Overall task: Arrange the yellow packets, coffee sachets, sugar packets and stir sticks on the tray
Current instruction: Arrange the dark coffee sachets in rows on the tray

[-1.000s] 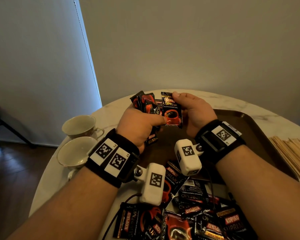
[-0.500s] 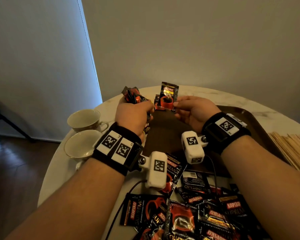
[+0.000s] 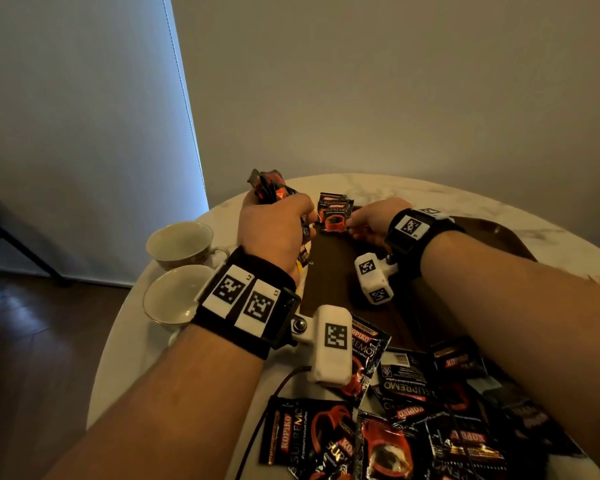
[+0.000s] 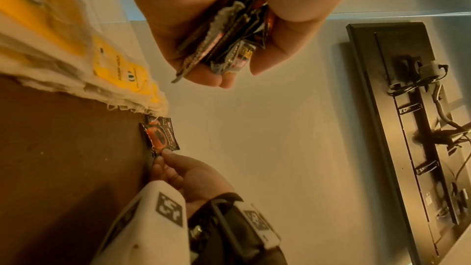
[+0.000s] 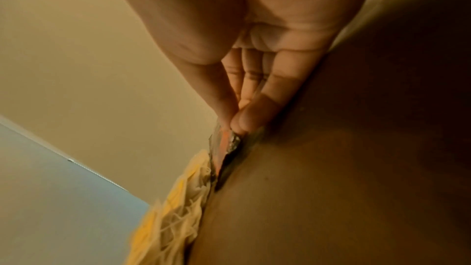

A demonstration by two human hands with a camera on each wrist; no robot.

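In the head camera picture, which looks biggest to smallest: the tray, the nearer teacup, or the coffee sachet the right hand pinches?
1. Dark brown tray, partly hidden.
2. Nearer white teacup.
3. Black-and-red coffee sachet pinched by the right hand; it is farther away, so may look smaller.

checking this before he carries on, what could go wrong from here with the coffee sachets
1. The left hand grips a thick, uneven bunch of sachets; some may slip out onto the tray.
2. The right hand pinches one sachet by its corner, leaning on another at the tray's far edge; letting go could tip both.
3. The yellow packets sit right beside that spot, so a nudge may disturb them.
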